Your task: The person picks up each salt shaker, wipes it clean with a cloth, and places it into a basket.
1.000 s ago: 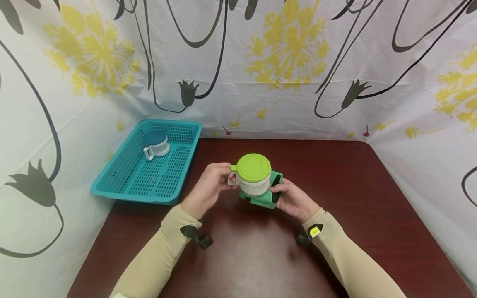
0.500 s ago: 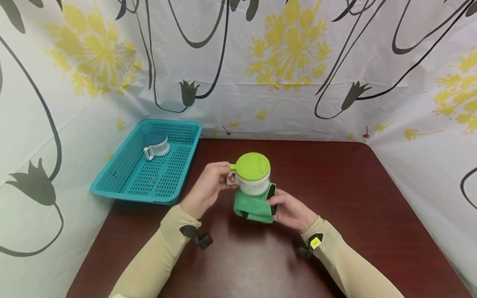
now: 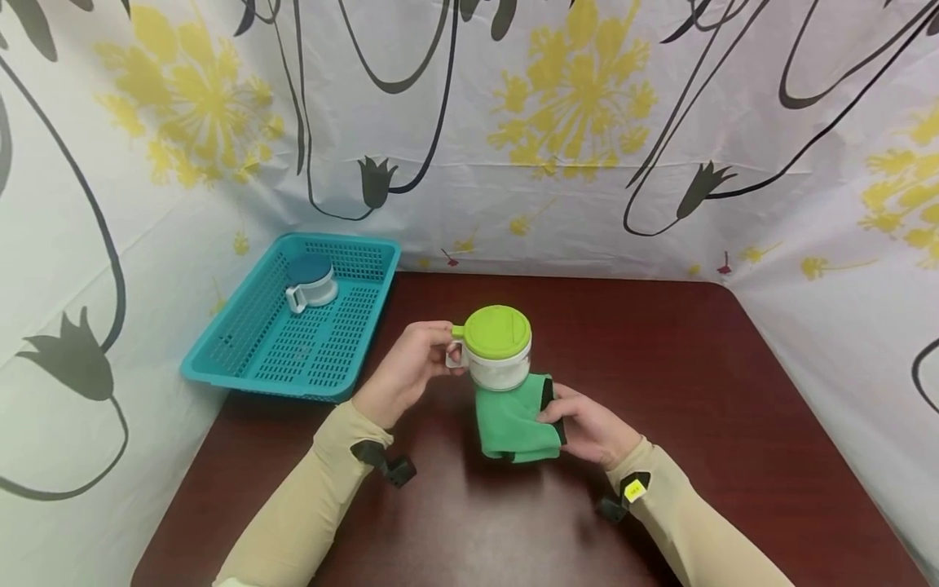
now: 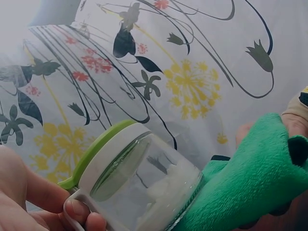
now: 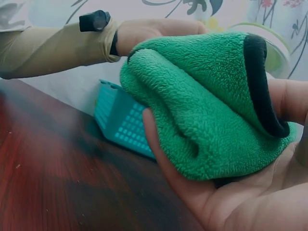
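Observation:
My left hand [image 3: 414,363] holds a clear glass jar [image 4: 154,187] by its white handle, up over the middle of the table. The jar has a lime-green lid [image 3: 498,332], which is closed, and some white stuff shows through its glass wall in the left wrist view. In my right hand [image 3: 590,424] is a folded green cloth [image 3: 517,420] with black edging, pinched between thumb and fingers. The cloth [image 5: 207,106] lies just below the jar's base in the head view. Whether it touches the glass I cannot tell.
A turquoise plastic basket [image 3: 289,383] stands at the back left of the dark red-brown table [image 3: 660,367]. Inside it, near the far left, sits another jar [image 3: 315,289] with a blue lid and white handle. A patterned white curtain [image 3: 469,163] hangs behind.
The cloth has come down from around the jar's side and base to below it, and its folds have shifted. My right hand has moved toward me, while the left hand stays nearly still.

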`<state>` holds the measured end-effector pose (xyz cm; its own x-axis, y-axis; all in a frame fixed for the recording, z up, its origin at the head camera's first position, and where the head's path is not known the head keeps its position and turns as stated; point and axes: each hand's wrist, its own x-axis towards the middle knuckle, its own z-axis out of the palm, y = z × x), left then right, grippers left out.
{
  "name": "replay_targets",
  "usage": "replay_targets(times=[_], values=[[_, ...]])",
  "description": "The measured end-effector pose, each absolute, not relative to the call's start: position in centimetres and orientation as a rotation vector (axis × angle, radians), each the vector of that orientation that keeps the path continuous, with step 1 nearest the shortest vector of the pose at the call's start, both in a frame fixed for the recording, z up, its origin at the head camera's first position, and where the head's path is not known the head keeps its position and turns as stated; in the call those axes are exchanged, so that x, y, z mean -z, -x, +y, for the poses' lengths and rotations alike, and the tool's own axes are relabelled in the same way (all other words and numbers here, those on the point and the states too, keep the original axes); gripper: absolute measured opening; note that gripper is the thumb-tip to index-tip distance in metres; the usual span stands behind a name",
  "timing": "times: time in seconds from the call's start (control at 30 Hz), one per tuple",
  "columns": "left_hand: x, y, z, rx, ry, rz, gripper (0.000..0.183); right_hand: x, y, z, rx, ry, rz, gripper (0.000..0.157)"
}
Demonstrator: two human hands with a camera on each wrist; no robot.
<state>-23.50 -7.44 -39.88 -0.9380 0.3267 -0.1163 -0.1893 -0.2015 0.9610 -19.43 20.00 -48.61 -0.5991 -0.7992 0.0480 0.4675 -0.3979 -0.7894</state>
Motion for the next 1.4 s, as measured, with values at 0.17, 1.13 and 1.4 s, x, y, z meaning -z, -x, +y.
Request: replay_targets(times=[0.17,1.13,1.4], values=[[39.7,23.4,-7.4,-2.190,-0.183,1.729,0.018,48.5,19.3,20.8,2.061,0.557,0.989,0.036],[39.6,22.8,-7.0,-2.149,-0.322,1.641,0.019,48.4,22.4,22.5,2.350,0.232,1.088,0.039],[39.9,22.8,-6.3,-2.108,-0.370,1.608,0.018,49.0,21.8,19.7,2.355,0.392,1.024,0.042]])
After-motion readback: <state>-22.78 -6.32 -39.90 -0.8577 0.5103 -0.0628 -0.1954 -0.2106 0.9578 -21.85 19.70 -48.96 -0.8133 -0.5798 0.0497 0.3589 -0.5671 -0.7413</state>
